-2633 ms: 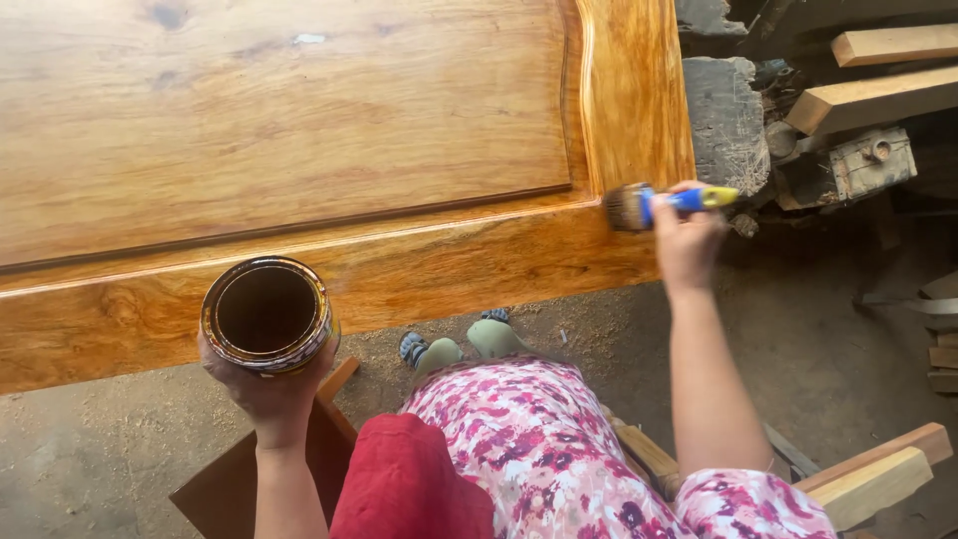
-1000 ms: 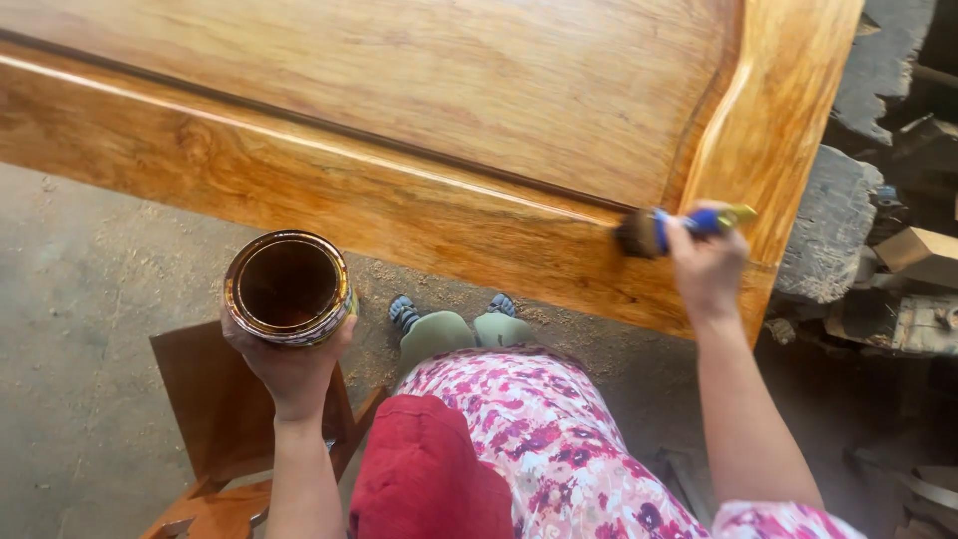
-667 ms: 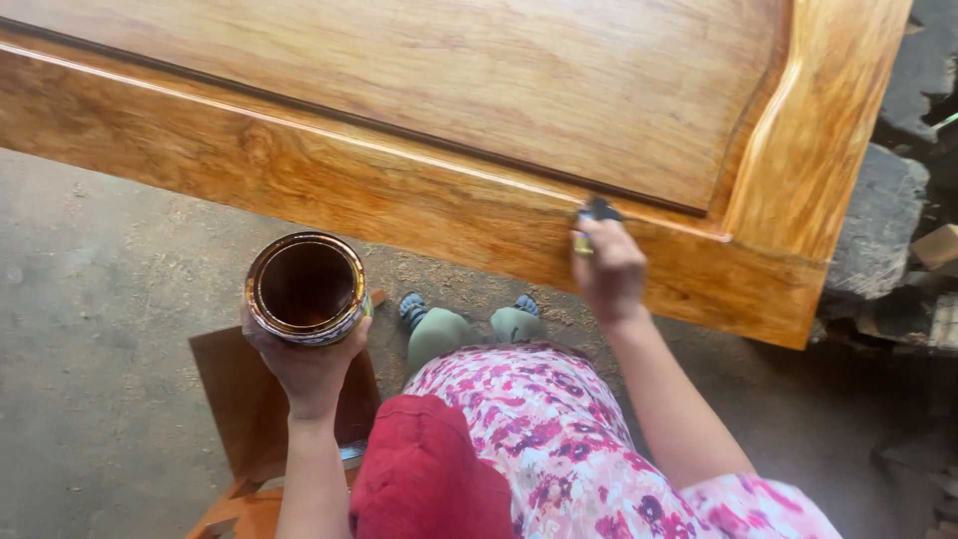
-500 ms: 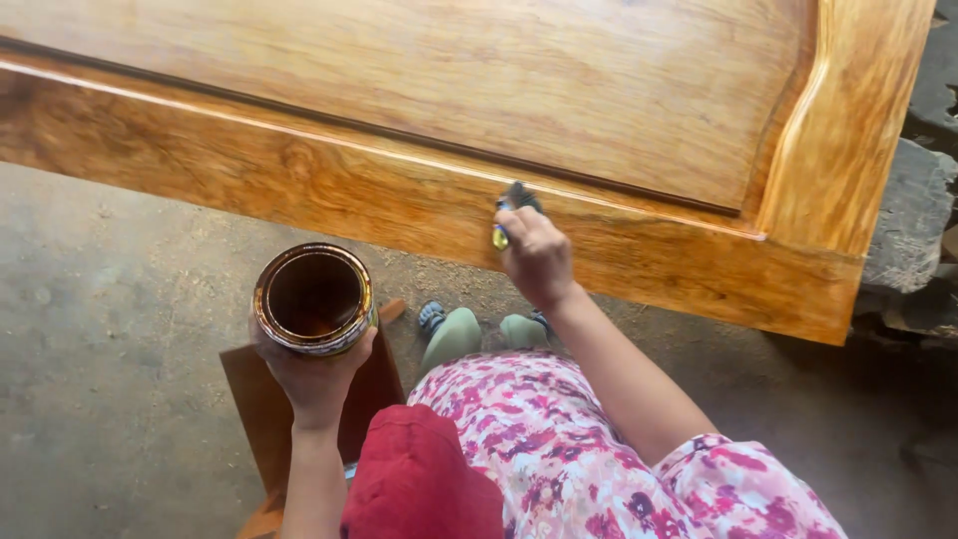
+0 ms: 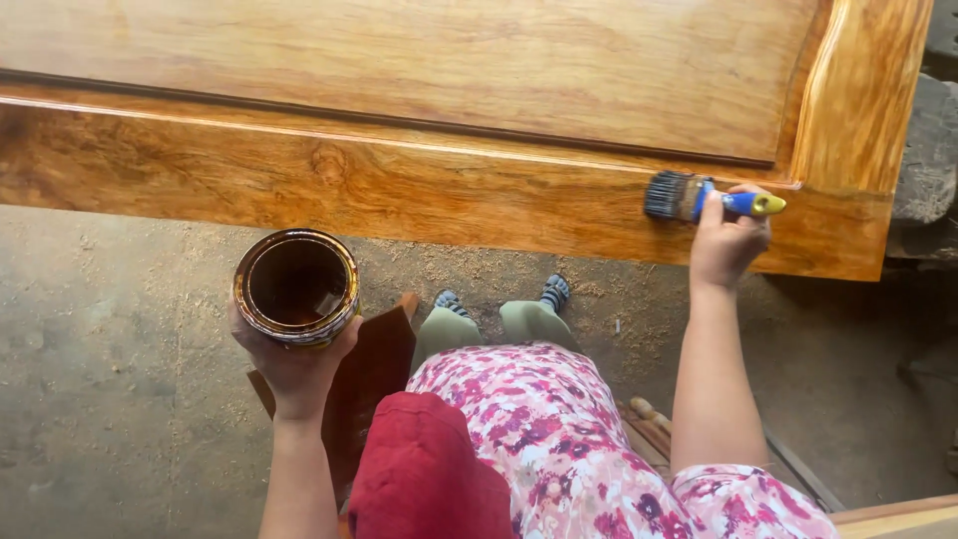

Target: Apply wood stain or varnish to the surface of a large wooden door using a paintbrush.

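Note:
My left hand (image 5: 294,364) holds an open round can (image 5: 296,286) of dark varnish from below, level, over the floor in front of the panel. My right hand (image 5: 728,240) grips a flat paintbrush (image 5: 689,197) with a blue and yellow handle. Its dark bristles point left and rest on the lower rail (image 5: 349,190) of a large glossy wooden panel (image 5: 399,80), close to the panel's right corner post (image 5: 863,100). The rail looks wet and shiny.
Sawdust is scattered over the concrete floor (image 5: 110,379). A brown wooden board (image 5: 369,379) lies by my knees and feet (image 5: 499,299). A rough stone block (image 5: 923,150) stands right of the panel, and a wooden slat (image 5: 898,514) lies at the lower right.
My right hand swept the brush left along the rail, then back right to the corner. The can has stayed in my left hand, almost still.

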